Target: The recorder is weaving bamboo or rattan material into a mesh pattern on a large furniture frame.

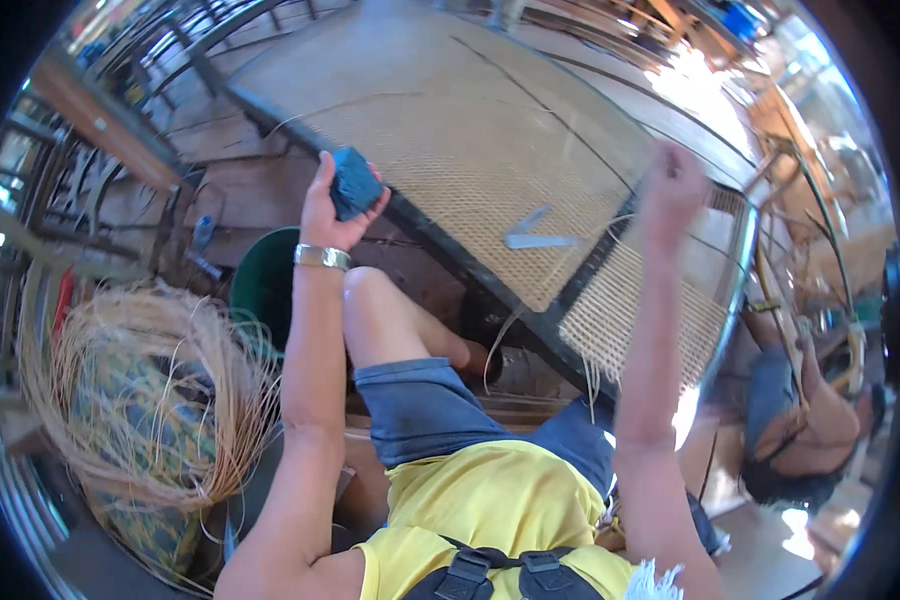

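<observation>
The left hand (pixel 334 228) cups a blue block (pixel 357 183) by the woven panel's (pixel 450 150) near-left edge; it looks light and rough, best held by its sides. The right hand (pixel 674 178) seems curled; blur hides any hold.

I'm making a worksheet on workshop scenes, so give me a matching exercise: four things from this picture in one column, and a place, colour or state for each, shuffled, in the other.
Things:
1. Block
2. Bucket
3. Shirt
4. Coil of strands

Places, colours, states:
A. Yellow
B. At the lower left of the picture
C. Held in the left hand
D. Green

Right pairs: 1-C, 2-D, 3-A, 4-B.
</observation>
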`<state>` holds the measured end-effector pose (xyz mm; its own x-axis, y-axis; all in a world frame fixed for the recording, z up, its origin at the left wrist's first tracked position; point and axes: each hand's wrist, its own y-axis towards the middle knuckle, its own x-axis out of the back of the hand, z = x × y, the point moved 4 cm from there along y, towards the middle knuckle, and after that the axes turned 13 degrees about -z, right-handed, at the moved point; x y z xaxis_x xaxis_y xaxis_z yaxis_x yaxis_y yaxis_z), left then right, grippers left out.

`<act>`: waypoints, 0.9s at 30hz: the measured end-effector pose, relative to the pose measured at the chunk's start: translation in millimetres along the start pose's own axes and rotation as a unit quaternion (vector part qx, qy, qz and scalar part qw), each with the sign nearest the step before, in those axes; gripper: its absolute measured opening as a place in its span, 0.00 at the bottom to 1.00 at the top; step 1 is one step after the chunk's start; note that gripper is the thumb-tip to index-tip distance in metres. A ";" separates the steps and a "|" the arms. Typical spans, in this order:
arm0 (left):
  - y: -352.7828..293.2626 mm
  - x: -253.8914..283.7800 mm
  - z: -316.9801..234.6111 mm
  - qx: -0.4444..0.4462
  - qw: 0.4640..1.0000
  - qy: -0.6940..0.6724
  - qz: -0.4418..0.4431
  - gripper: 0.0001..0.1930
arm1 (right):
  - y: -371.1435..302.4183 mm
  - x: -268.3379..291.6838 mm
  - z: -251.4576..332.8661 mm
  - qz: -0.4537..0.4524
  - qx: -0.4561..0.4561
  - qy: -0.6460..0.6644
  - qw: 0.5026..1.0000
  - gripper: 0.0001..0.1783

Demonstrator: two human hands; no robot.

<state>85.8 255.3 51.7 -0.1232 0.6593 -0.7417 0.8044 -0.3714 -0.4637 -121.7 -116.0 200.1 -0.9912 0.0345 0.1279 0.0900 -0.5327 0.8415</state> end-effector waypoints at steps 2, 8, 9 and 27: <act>-4.5 -30.8 48.5 0.038 0.999 0.010 0.036 0.32 | -40.4 -43.1 58.7 0.094 -0.123 0.146 0.977 0.09; 29.3 -51.6 114.3 0.030 0.997 -0.008 0.071 0.25 | -155.5 -100.2 92.8 0.401 -0.066 0.116 0.906 0.11; 35.6 -47.0 111.7 -0.001 1.000 0.008 0.024 0.22 | -162.1 -102.3 91.0 0.381 -0.082 0.118 0.913 0.12; 51.4 179.7 -186.4 -0.219 0.935 -0.071 -0.271 0.33 | -130.8 2.7 -45.8 0.492 -0.256 0.069 0.829 0.10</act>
<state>213.4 476.5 -15.1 -0.6324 0.5682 -0.5266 0.7583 0.3151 -0.5706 -140.6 -84.9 66.4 -0.4666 -0.7088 0.5290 0.8441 -0.5356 0.0268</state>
